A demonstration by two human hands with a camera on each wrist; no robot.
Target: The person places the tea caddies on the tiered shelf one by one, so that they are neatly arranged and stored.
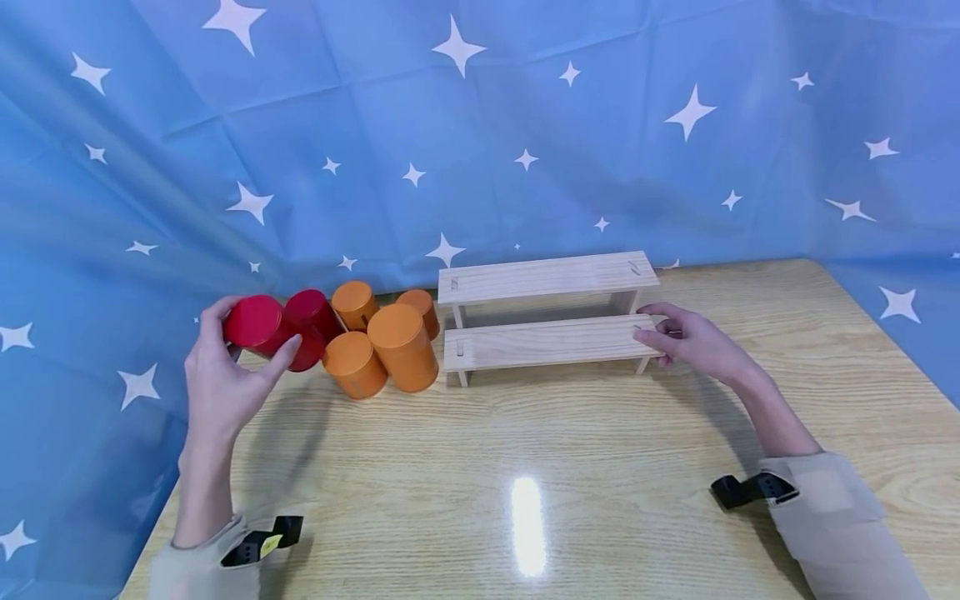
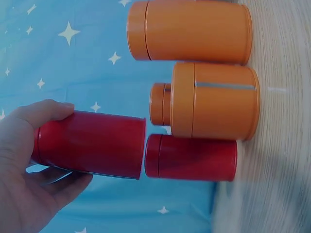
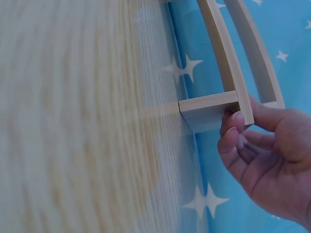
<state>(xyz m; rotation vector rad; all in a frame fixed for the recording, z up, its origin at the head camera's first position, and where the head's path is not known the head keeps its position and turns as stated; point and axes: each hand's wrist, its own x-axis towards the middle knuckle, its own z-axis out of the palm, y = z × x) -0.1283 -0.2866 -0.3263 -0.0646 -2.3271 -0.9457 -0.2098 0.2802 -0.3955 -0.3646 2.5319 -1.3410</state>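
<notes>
The left hand (image 1: 225, 387) grips a large red canister (image 1: 255, 323) from the side, its thumb toward the right. In the left wrist view the held canister (image 2: 95, 144) hangs above a smaller red canister (image 2: 194, 158), whose base is on the table. Several orange canisters (image 1: 397, 333) stand to the right of the red ones. The right hand (image 1: 697, 340) pinches the right end of the lower shelf of a two-tier wooden rack (image 1: 547, 342). Seen from the right wrist, the fingers of the right hand (image 3: 267, 160) curl around the board's end beside its leg (image 3: 211, 104).
A pale wood-grain table (image 1: 450, 500) extends in front of the canisters and rack, with a bright light reflection on it. Blue cloth (image 1: 525, 200) with white stars hangs behind the table and down its left side. Black straps (image 1: 753, 490) circle both sleeves.
</notes>
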